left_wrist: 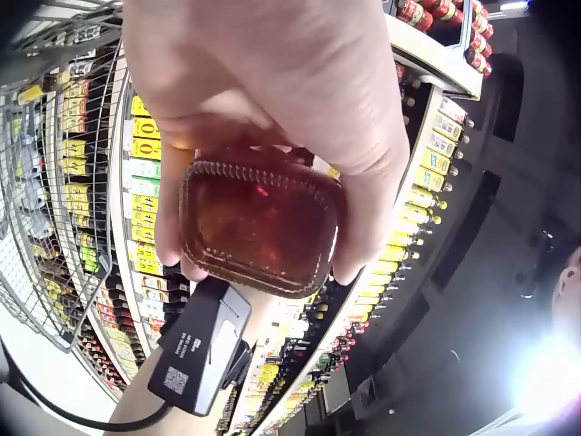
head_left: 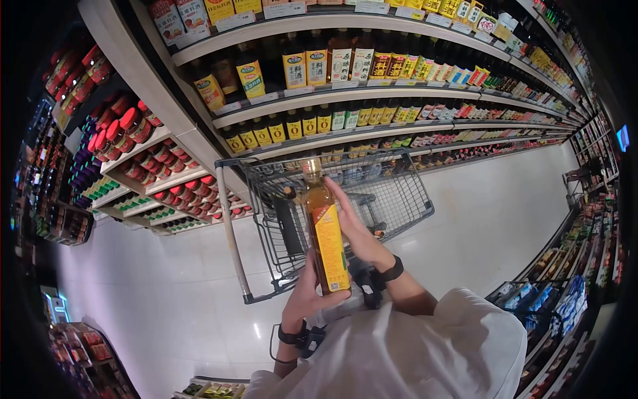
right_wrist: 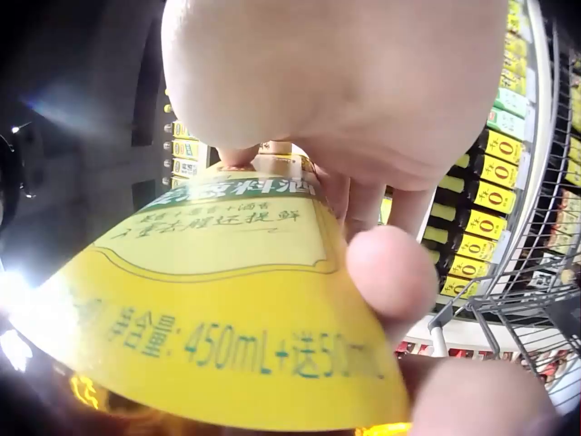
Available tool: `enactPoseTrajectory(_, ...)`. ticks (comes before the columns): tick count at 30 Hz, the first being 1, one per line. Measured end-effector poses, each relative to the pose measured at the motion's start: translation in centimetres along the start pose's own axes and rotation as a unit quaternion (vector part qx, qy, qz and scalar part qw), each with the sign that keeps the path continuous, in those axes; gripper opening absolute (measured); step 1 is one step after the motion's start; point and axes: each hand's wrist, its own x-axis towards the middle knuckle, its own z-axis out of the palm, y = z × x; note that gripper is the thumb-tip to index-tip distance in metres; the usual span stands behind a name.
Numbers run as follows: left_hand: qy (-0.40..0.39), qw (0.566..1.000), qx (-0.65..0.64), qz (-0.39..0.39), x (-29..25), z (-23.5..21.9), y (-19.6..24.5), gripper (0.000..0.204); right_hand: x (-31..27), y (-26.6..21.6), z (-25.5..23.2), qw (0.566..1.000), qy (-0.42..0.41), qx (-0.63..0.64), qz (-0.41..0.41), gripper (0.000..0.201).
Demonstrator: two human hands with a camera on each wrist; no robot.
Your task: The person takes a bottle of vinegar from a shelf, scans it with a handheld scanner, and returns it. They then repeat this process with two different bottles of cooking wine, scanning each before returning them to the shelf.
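Note:
A bottle of cooking wine [head_left: 327, 246] with amber liquid and a yellow label is held tilted in front of the person, above the shopping cart. My left hand [head_left: 307, 292] grips its lower end, thumb and fingers on opposite sides. In the left wrist view the brown bottle base [left_wrist: 259, 227] shows between the fingers. Along the upper side, near the neck, lies my right hand [head_left: 355, 229], holding the bottle. The right wrist view shows the front of the yellow label [right_wrist: 227, 291] close up, with thumb and fingers about the upper bottle.
The wire shopping cart [head_left: 399, 199] stands just beyond the hands. Behind it, long shelves [head_left: 292, 95] carry rows of yellow-labelled bottles. Red-lidded jars [head_left: 136, 124] fill shelves at the left. Blue-and-white packs [head_left: 568, 302] sit in a rack at the right.

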Motion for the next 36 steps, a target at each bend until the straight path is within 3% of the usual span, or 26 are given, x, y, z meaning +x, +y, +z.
enactPoseTrajectory(4,-0.001,0.999,0.041,0.016,-0.2,0.6,-0.9,0.096,-0.3,-0.6,-0.1,1.0,-0.015,0.004,0.005,0.062)
enactPoseTrajectory(7,0.006,0.999,0.035,0.002,-0.9,0.9,-0.7,0.099,-0.8,-0.1,0.4,1.0,0.006,-0.005,0.029,0.076)
enactPoseTrajectory(10,0.021,1.0,0.001,-0.008,-1.5,1.3,-0.8,0.1,-1.1,-0.3,0.7,0.998,-0.007,0.003,0.055,0.076)
enactPoseTrajectory(16,0.031,0.999,0.007,-0.003,-1.2,1.6,-1.1,0.1,-0.7,-0.9,0.7,1.0,-0.007,0.003,0.031,0.073)
enactPoseTrajectory(19,0.033,0.999,0.008,0.003,-0.9,1.8,-1.1,0.101,-0.8,-0.9,0.2,0.999,-0.02,0.031,0.02,0.062)
enactPoseTrajectory(29,0.055,0.997,-0.058,-0.01,-0.9,1.9,-1.2,0.104,-1.0,-0.7,-0.7,0.998,-0.04,0.027,0.036,0.063)
enactPoseTrajectory(36,0.051,0.995,-0.085,0.02,-0.9,1.5,-1.9,0.089,-1.0,-0.7,-0.7,0.998,-0.051,0.026,0.034,0.067)
